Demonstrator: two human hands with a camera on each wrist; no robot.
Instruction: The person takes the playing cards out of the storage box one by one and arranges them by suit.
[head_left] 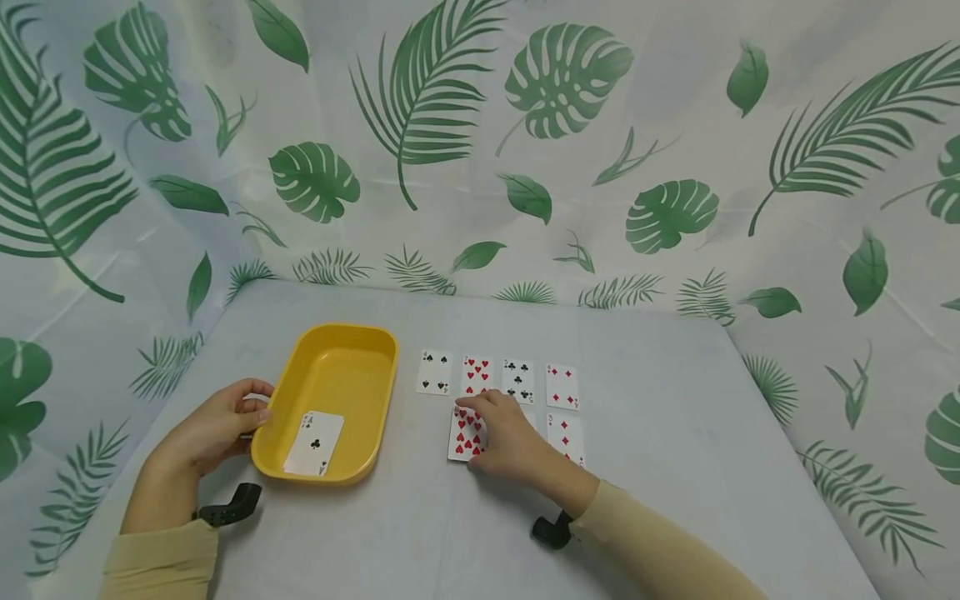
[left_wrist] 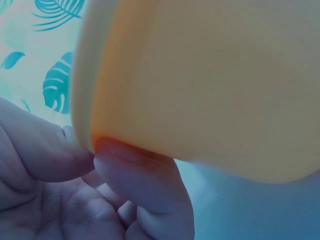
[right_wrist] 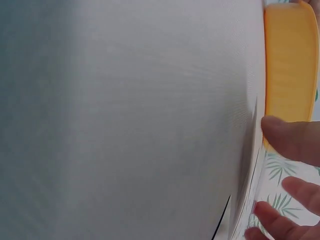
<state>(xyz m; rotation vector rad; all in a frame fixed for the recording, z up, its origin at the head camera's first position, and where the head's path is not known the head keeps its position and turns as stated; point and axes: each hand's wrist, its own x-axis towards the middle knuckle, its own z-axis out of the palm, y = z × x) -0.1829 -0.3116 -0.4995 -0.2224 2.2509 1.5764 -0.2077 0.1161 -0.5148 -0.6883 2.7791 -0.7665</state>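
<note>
My left hand (head_left: 228,423) pinches the left rim of a yellow plastic tray (head_left: 279,375); in the left wrist view the thumb and a bent finger (left_wrist: 150,185) meet at its edge. An ace of clubs (head_left: 315,442) lies inside. On the table, my right hand (head_left: 510,437) holds a hearts playing card (head_left: 462,437) with the thumb at its near edge and fingers at its far edge. That hand partly covers the card. The right wrist view shows the thumb (right_wrist: 292,141) and fingertips along a thin white card edge; whether it is raised is unclear.
Behind the right hand stand rows of face-up cards: a spades card (head_left: 434,372), another hearts card (head_left: 477,373), a clubs card (head_left: 518,381) and diamonds cards (head_left: 562,386). One card is mostly hidden under the hand. A leaf-patterned curtain (head_left: 465,225) borders the white table (head_left: 660,500).
</note>
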